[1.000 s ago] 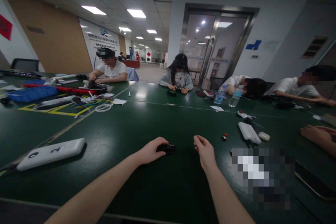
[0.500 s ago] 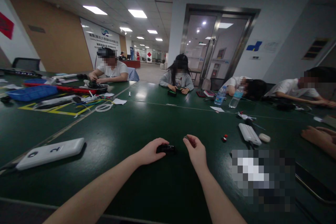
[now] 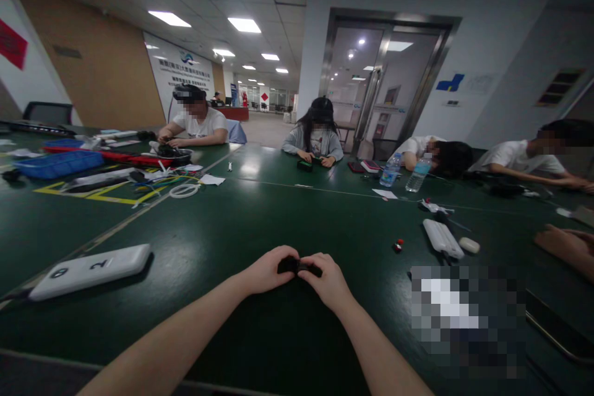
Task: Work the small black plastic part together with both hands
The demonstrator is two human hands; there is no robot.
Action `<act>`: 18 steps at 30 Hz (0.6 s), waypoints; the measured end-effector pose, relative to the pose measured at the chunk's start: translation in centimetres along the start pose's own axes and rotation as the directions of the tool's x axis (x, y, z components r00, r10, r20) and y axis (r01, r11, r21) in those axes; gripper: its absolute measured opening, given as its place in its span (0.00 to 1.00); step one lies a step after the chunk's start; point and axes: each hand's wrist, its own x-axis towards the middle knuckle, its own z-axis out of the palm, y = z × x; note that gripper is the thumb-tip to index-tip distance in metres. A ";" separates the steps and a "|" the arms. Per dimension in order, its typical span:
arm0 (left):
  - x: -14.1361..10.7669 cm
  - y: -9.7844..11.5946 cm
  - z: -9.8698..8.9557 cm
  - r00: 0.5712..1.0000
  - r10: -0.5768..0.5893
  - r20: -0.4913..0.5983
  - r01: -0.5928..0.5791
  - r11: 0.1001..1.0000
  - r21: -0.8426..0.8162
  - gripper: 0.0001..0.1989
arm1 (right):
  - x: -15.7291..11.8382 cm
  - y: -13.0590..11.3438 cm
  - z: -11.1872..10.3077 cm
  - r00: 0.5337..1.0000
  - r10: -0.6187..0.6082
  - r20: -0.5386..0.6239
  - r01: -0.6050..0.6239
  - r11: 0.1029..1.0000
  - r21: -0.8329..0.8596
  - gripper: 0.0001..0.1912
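Observation:
Close in front of me on the dark green table [image 3: 208, 223] is a small black object [image 3: 288, 265], partly covered by my fingers, its kind unclear. My left hand [image 3: 271, 269] is closed around its left part, thumb in front and fingers behind. From the other side my right hand [image 3: 325, 278] reaches in, thumb and fingers pinched together at the object's right end. Whether a small piece sits between the right fingertips I cannot make out. Both forearms rest low over the table's near side.
At left lies a white power bank [image 3: 93, 272] with a cable. On the right are a red-and-white bit [image 3: 398, 245], another white power bank [image 3: 443, 238], a phone [image 3: 561, 328] and a co-worker's hands [image 3: 563, 244]. Water bottles [image 3: 417, 174] and a blue basket [image 3: 60, 164] stand farther off.
My right hand has moved left and down, from apart with a small thing pinched in its fingertips to touching the black object. The left hand has stayed on it.

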 end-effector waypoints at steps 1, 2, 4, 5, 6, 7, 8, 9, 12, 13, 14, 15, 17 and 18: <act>0.0 0.0 0.0 1.000 0.012 0.003 -0.012 1.000 0.001 0.15 | 0.0 0.0 0.0 1.000 -0.004 0.012 0.004 1.000 -0.013 0.09; 0.0 0.0 0.0 1.000 0.023 0.004 -0.023 1.000 0.002 0.14 | 0.0 0.0 0.0 1.000 -0.006 0.021 0.007 1.000 -0.025 0.09; 0.0 0.1 0.0 0.999 0.039 0.004 -0.039 0.999 0.003 0.13 | 0.0 0.0 0.0 1.000 -0.005 0.031 0.006 0.999 -0.038 0.10; 0.0 0.1 0.0 0.999 0.043 0.007 -0.043 0.999 0.004 0.13 | 0.0 0.0 0.0 0.999 -0.003 0.033 0.004 0.999 -0.040 0.10; 0.0 0.1 0.0 0.999 0.045 0.011 -0.045 0.999 0.005 0.12 | 0.1 0.0 0.0 0.999 -0.003 0.035 0.004 0.999 -0.041 0.10; 0.0 0.1 0.0 0.999 0.047 0.017 -0.047 0.999 0.006 0.12 | 0.1 0.0 0.0 0.999 -0.004 0.036 0.005 0.999 -0.041 0.10; -0.1 0.1 0.0 0.998 0.050 0.023 -0.050 0.999 0.006 0.11 | 0.1 0.0 0.0 0.999 -0.006 0.037 0.007 0.999 -0.040 0.10; -0.1 0.2 0.0 0.998 0.054 0.026 -0.054 0.999 0.004 0.11 | 0.1 0.0 0.0 0.999 -0.008 0.037 0.010 0.999 -0.039 0.10; -0.1 0.2 -0.1 0.998 0.059 0.033 -0.059 0.998 0.004 0.10 | 0.1 0.1 0.0 0.999 -0.009 0.037 0.010 0.999 -0.033 0.10; -0.1 0.2 -0.1 0.998 0.058 0.039 -0.058 0.998 0.006 0.10 | 0.1 0.1 0.0 0.999 -0.006 0.038 0.008 0.999 -0.033 0.10; -0.1 0.2 -0.1 0.997 0.056 0.045 -0.056 0.998 0.008 0.10 | 0.1 0.1 0.0 0.999 -0.003 0.041 0.005 0.999 -0.034 0.10; -0.1 0.1 -0.1 0.997 0.052 0.051 -0.053 0.999 0.009 0.10 | 0.1 0.1 0.0 0.999 0.000 0.046 0.002 0.999 -0.036 0.10; -0.1 0.0 0.0 0.997 0.045 0.060 -0.045 0.999 0.012 0.11 | 0.1 0.1 0.0 0.998 0.004 0.059 -0.001 0.999 -0.041 0.10; -0.1 0.0 0.0 0.997 0.042 0.066 -0.043 0.999 0.014 0.12 | 0.1 0.0 0.0 0.998 0.003 0.064 0.000 0.999 -0.046 0.10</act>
